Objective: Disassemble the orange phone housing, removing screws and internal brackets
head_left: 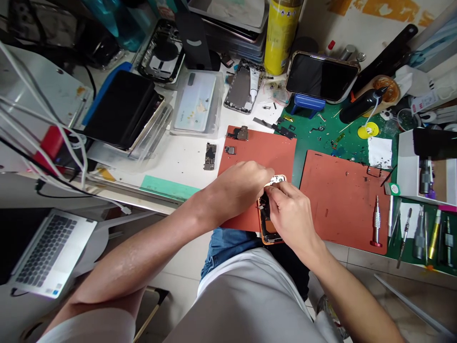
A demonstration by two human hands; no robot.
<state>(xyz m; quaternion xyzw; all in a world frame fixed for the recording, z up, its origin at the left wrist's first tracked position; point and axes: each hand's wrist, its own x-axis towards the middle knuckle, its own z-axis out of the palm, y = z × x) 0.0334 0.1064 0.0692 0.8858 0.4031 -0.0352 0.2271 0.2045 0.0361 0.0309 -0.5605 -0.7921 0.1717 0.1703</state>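
An opened orange phone housing [264,228] lies at the front edge of the left red-brown mat [243,216], its dark inner parts showing. My left hand [246,183] is closed like a fist at the housing's upper left; what its fingers grip is hidden. My right hand [293,209] lies over the housing's right side, thumb and forefinger pinched near the upper end, close to my left fingers. Whatever sits in that pinch is too small to name. Beyond my hands, a camera module [242,133] and a smaller part [230,150] rest on the mat.
A logic board [210,156] lies left of the mat. On the right mat [335,195] stands a screwdriver [377,221], with more tools [420,233] beyond. A phone on a blue stand [309,104], a yellow spray can [282,35] and boxed phones [196,102] line the back.
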